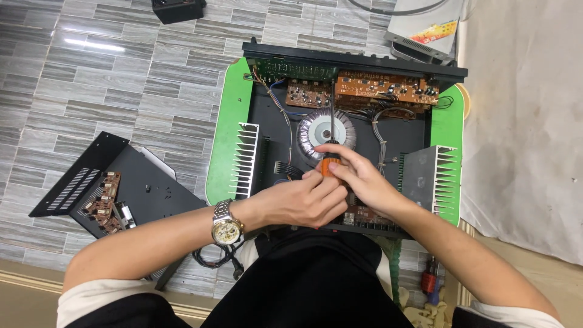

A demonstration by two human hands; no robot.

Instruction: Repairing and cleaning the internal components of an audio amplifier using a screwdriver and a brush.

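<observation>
Screwdriver (pixel 331 163) in both hands; toroidal transformer (pixel 326 132), heatsinks (pixel 245 160) flank.

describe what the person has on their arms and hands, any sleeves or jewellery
Both forearms are bare. The left hand has a metal-band wristwatch with a round, pale gold-toned dial at the wrist. The right hand wears nothing: no glove, ring or band shows. Short pale sleeves end near each elbow, over dark clothing at the lap.
</observation>
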